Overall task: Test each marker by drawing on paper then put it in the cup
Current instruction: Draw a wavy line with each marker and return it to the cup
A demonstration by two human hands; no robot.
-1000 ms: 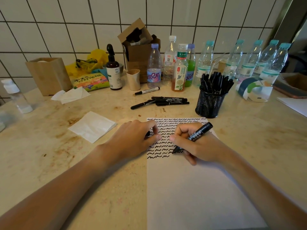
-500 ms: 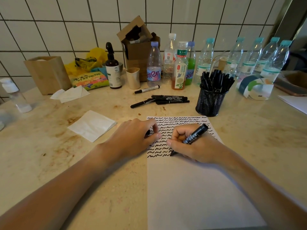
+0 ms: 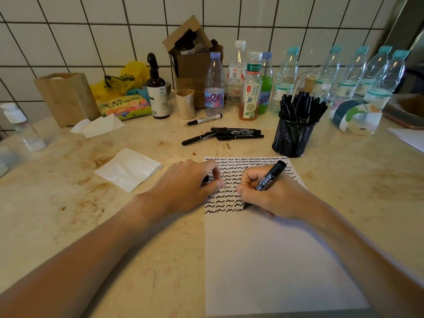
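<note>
Head cam: pretty far along, I'd say. The mesh cup is packed with markers, and the paper has rows of squiggles across its top. A few loose markers still lie on the desk. Right hand has its grip wrapped round a marker, tip on the bottom row. Left hand rests on the paper's edge, pinching something small and black, probably the cap.

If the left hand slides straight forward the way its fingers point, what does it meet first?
Probably the right hand: the left hand points rightward across the scribbled white paper sheet, its fingertips almost touching the right hand's, which grips the black marker. Depth is hard to judge.
</note>
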